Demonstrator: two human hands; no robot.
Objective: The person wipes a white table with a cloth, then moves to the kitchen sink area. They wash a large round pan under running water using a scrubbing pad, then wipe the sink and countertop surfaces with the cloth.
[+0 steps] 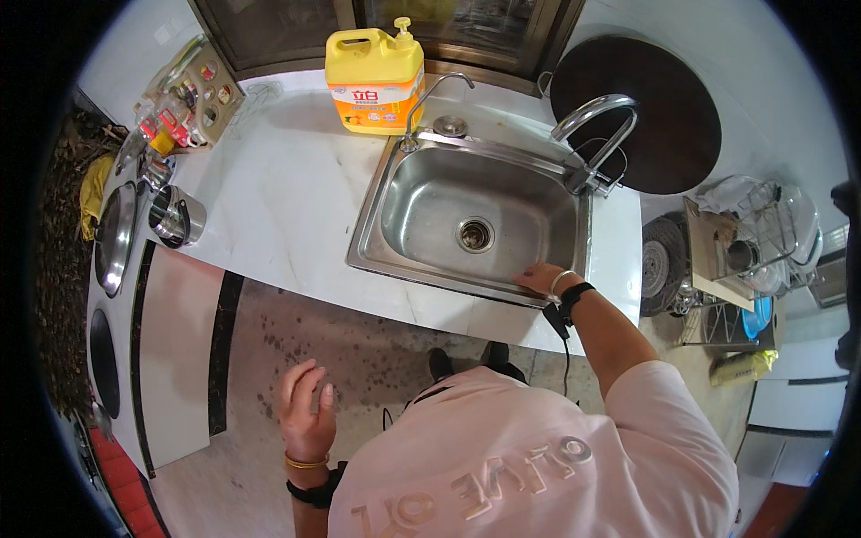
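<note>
My left hand [307,407] is raised over the floor, away from the counter, with its fingers apart and nothing in it. At the near right corner of the stainless steel sink [430,202], my right hand [541,278] reaches over the front rim. Its fingertips lie low against the near inside of the basin, and their grip is too unclear to make out. A round drain [475,235] sits in the bare basin floor. The chrome gooseneck faucet [609,138] arches at the sink's right back corner. A thinner spout [430,101] stands at the left back corner.
Behind the sink are a yellow detergent jug [374,81] with a pump and a metal drain strainer [450,126]. A steel pot [176,215] and a lidded wok [116,239] stand left. A round dark board [635,114] leans right, near a dish rack [753,235].
</note>
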